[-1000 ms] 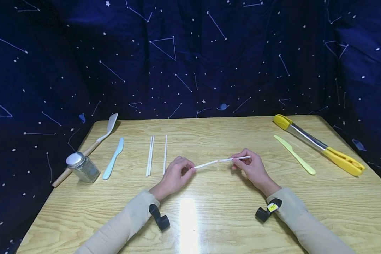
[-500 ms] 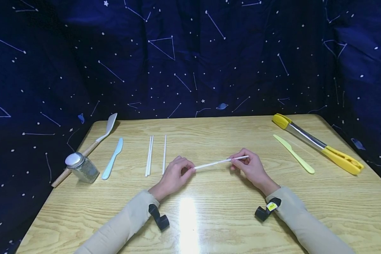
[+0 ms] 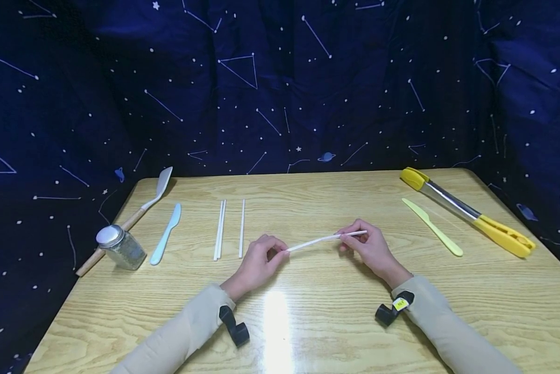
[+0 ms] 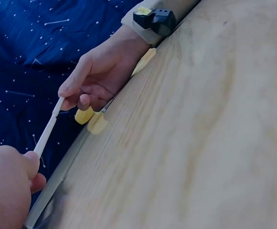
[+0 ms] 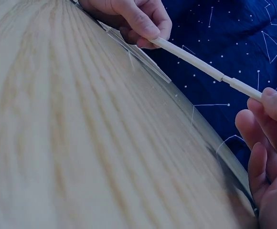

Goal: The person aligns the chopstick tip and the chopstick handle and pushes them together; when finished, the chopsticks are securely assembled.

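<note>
A thin white stick [image 3: 313,242], straw-like, spans the space between the two hands. My left hand [image 3: 262,258] pinches its left end between thumb and fingers. Toward the other end, my right hand [image 3: 366,245] pinches it, and a short tip pokes out past the fingers. In the head view the stick bends slightly upward in the middle. A notch shows along the stick [image 5: 196,62] in the right wrist view, where a thicker length meets a thinner one. Whether it is one cracked piece or two fitted pieces, I cannot tell.
Several more white sticks [image 3: 242,228] lie left of the hands. Farther left are a light-blue knife [image 3: 166,234], a spatula [image 3: 141,210] and a glass jar [image 3: 123,248] with a white-topped lid. At right lie a yellow-green knife [image 3: 431,226] and yellow tongs [image 3: 466,213].
A second ago the stick was kinked at mid-length with a brownish spot; half a second ago it looked nearly straight, and now it bows gently. My left hand has shifted slightly toward me.
</note>
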Tool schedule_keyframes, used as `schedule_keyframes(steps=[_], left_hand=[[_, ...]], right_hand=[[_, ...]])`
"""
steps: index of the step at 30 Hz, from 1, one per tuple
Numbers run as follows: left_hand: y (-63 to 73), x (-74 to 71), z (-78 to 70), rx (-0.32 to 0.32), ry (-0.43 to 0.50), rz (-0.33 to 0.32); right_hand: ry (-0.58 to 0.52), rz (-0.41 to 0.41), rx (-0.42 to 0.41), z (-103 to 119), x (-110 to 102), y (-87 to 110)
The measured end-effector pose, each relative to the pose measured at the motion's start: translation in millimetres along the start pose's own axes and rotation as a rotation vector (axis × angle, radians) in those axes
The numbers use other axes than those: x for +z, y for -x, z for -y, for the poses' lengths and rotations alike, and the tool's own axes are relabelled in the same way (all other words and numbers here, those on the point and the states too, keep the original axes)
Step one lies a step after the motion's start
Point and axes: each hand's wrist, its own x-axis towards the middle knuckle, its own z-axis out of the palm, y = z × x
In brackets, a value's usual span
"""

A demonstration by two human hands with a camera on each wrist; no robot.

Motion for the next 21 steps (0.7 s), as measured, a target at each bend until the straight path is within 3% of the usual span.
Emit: schedule_keyframes(steps=[9, 21], left_hand=[[1.5, 3.1, -2.5, -0.075, -0.01, -0.019], [2.1, 3.1, -4.2, -0.033, -0.011, -0.009]], right_hand=[[0.023, 0.016, 0.003, 3.9, 3.2, 1.1], [0.053, 0.043, -0.01, 3.5, 0.9, 0.6]])
